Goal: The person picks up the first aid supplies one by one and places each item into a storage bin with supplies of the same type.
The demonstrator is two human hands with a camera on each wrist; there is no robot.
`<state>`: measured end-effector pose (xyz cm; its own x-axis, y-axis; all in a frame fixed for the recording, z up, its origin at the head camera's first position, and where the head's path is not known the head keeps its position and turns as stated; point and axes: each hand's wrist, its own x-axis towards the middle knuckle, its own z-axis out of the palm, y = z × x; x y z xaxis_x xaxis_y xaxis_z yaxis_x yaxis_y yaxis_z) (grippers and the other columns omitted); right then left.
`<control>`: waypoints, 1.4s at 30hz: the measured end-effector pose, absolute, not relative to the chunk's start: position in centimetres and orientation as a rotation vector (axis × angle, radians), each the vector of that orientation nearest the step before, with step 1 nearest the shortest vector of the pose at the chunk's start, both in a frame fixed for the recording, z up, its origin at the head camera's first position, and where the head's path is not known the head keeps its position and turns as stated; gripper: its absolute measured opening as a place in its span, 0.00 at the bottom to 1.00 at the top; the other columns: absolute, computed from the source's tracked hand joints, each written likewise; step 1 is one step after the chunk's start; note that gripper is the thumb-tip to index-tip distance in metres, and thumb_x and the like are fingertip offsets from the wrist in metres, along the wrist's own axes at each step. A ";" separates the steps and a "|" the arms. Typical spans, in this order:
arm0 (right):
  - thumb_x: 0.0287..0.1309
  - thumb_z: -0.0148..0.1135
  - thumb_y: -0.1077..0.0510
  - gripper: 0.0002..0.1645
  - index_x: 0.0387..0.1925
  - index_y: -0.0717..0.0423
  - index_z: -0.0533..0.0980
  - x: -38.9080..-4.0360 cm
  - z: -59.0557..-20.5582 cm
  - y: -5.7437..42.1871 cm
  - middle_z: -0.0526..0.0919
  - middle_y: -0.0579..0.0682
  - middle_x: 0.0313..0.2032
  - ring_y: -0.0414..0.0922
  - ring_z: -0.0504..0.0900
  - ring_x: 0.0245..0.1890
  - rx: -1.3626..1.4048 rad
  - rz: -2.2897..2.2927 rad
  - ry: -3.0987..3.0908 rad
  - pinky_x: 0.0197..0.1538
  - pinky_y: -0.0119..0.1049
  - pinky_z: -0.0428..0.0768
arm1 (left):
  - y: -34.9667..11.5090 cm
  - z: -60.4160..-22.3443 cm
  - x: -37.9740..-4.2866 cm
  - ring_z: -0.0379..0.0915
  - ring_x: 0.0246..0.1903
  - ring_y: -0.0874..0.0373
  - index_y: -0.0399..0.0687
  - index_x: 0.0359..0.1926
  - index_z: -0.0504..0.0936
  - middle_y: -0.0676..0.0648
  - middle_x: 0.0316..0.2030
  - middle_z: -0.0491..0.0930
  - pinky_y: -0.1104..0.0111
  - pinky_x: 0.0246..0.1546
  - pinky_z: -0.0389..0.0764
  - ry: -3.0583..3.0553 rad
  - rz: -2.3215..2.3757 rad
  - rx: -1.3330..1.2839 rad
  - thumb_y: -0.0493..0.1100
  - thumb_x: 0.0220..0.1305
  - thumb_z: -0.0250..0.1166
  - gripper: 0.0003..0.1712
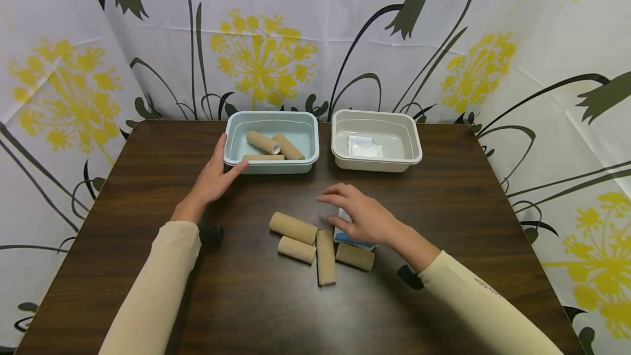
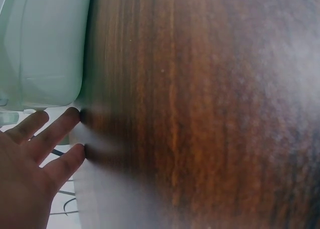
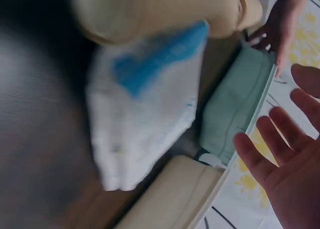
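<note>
My left hand (image 1: 209, 179) touches the left front corner of a pale blue plastic bin (image 1: 276, 167), its fingers fairly straight along the side and thumb by the front rim. Cardboard tubes (image 1: 288, 147) lie in that bin. Over the table's middle, my right hand (image 1: 365, 218) hovers with relaxed, spread fingers and holds nothing. Beneath it lies a white-and-blue packet (image 3: 150, 99), partly hidden by the hand in the head view. Several more cardboard tubes (image 1: 326, 257) lie loose to the left of the packet and in front of it.
A beige plastic bin (image 1: 372, 164) stands at the back, right of the blue one, with a white packet (image 1: 363, 147) in it. The dark wooden table (image 1: 246, 311) ends at a flowered curtain (image 1: 315, 32).
</note>
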<state>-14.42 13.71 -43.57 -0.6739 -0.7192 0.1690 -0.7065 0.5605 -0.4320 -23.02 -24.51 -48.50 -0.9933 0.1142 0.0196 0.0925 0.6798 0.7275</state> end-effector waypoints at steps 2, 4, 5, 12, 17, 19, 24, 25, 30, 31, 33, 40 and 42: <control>0.65 0.63 0.53 0.27 0.64 0.50 0.73 -13.2 -44.2 14.8 0.73 0.48 0.60 0.44 0.71 0.59 -1.273 -0.718 2.721 0.56 0.42 0.75 | -24.5 -48.5 -23.0 0.42 0.73 0.39 0.69 0.77 0.26 0.45 0.77 0.37 0.39 0.66 0.49 2.856 1.237 0.176 0.69 0.66 0.55 0.54; 0.64 0.64 0.53 0.26 0.63 0.51 0.74 -12.1 -45.0 15.8 0.74 0.48 0.57 0.44 0.73 0.57 -1.298 -0.700 2.719 0.56 0.42 0.75 | -24.4 -48.5 -23.1 0.42 0.73 0.38 0.69 0.77 0.27 0.45 0.77 0.38 0.39 0.66 0.49 2.862 1.234 0.177 0.69 0.66 0.55 0.54; 0.64 0.64 0.53 0.26 0.62 0.51 0.75 -11.5 -45.4 16.2 0.75 0.47 0.56 0.44 0.74 0.56 -1.309 -0.693 2.722 0.56 0.43 0.75 | -24.4 -48.5 -23.1 0.42 0.73 0.38 0.69 0.77 0.27 0.44 0.77 0.38 0.39 0.66 0.49 2.864 1.234 0.179 0.69 0.66 0.55 0.54; 0.59 0.68 0.52 0.25 0.58 0.47 0.78 -8.3 -47.8 17.8 0.76 0.41 0.50 0.39 0.75 0.48 -1.299 -0.674 2.798 0.49 0.40 0.76 | -24.6 -48.4 -23.2 0.42 0.73 0.38 0.67 0.77 0.27 0.44 0.77 0.38 0.39 0.66 0.49 2.862 1.229 0.168 0.69 0.66 0.55 0.55; 0.56 0.71 0.53 0.27 0.59 0.47 0.78 -7.2 -48.7 18.0 0.75 0.42 0.51 0.40 0.75 0.48 -1.318 -0.636 2.846 0.48 0.40 0.77 | -24.6 -48.4 -23.3 0.41 0.73 0.39 0.70 0.76 0.26 0.45 0.77 0.37 0.39 0.66 0.48 2.859 1.223 0.176 0.69 0.66 0.55 0.55; 0.54 0.72 0.54 0.29 0.59 0.46 0.77 -7.0 -48.8 17.9 0.75 0.43 0.51 0.40 0.75 0.49 -1.301 -0.620 2.862 0.48 0.40 0.77 | -24.6 -48.3 -23.3 0.41 0.73 0.39 0.70 0.76 0.26 0.46 0.77 0.37 0.39 0.66 0.48 2.856 1.224 0.177 0.69 0.66 0.55 0.54; 0.52 0.73 0.57 0.31 0.60 0.45 0.76 -6.7 -48.9 17.5 0.75 0.44 0.51 0.41 0.76 0.49 -1.262 -0.534 2.897 0.46 0.40 0.79 | -24.7 -48.4 -23.1 0.42 0.73 0.38 0.69 0.76 0.26 0.45 0.77 0.37 0.38 0.65 0.48 2.850 1.221 0.172 0.69 0.66 0.55 0.54; 0.52 0.73 0.57 0.31 0.59 0.45 0.76 -6.7 -48.9 17.5 0.75 0.44 0.51 0.41 0.76 0.49 -1.259 -0.514 2.904 0.45 0.40 0.80 | -24.6 -48.4 -23.0 0.42 0.73 0.38 0.69 0.76 0.26 0.44 0.77 0.37 0.38 0.65 0.49 2.849 1.220 0.173 0.69 0.66 0.55 0.54; 0.51 0.72 0.60 0.31 0.59 0.44 0.76 -6.7 -48.6 17.3 0.76 0.44 0.51 0.41 0.77 0.49 -1.259 -0.453 2.923 0.41 0.39 0.81 | -24.6 -48.3 -23.0 0.42 0.73 0.38 0.67 0.77 0.27 0.45 0.77 0.37 0.38 0.65 0.48 2.843 1.231 0.175 0.68 0.66 0.55 0.55; 0.51 0.71 0.60 0.31 0.58 0.44 0.76 -6.7 -48.6 17.2 0.76 0.44 0.51 0.41 0.77 0.49 -1.257 -0.448 2.926 0.41 0.39 0.81 | -24.6 -48.3 -23.0 0.41 0.73 0.38 0.67 0.77 0.27 0.45 0.77 0.37 0.38 0.65 0.48 2.843 1.234 0.175 0.68 0.67 0.55 0.55; 0.51 0.71 0.60 0.30 0.58 0.43 0.77 -6.8 -48.5 17.2 0.76 0.43 0.51 0.40 0.77 0.49 -1.255 -0.441 2.928 0.39 0.39 0.81 | -24.6 -48.3 -23.0 0.41 0.73 0.38 0.66 0.77 0.27 0.44 0.77 0.37 0.38 0.65 0.48 2.843 1.239 0.172 0.68 0.66 0.55 0.55; 0.52 0.69 0.60 0.29 0.58 0.44 0.77 -6.5 -48.5 17.0 0.78 0.42 0.51 0.39 0.78 0.47 -1.261 -0.446 2.931 0.35 0.37 0.81 | -24.7 -48.6 -23.0 0.41 0.73 0.38 0.68 0.77 0.26 0.44 0.77 0.37 0.38 0.65 0.48 2.848 1.226 0.172 0.69 0.66 0.55 0.55; 0.52 0.69 0.60 0.29 0.58 0.44 0.78 -6.5 -48.4 16.9 0.78 0.41 0.51 0.39 0.78 0.47 -1.263 -0.446 2.934 0.34 0.37 0.81 | -24.7 -48.6 -23.0 0.41 0.73 0.39 0.67 0.77 0.26 0.45 0.77 0.37 0.38 0.66 0.48 2.851 1.228 0.177 0.69 0.66 0.55 0.55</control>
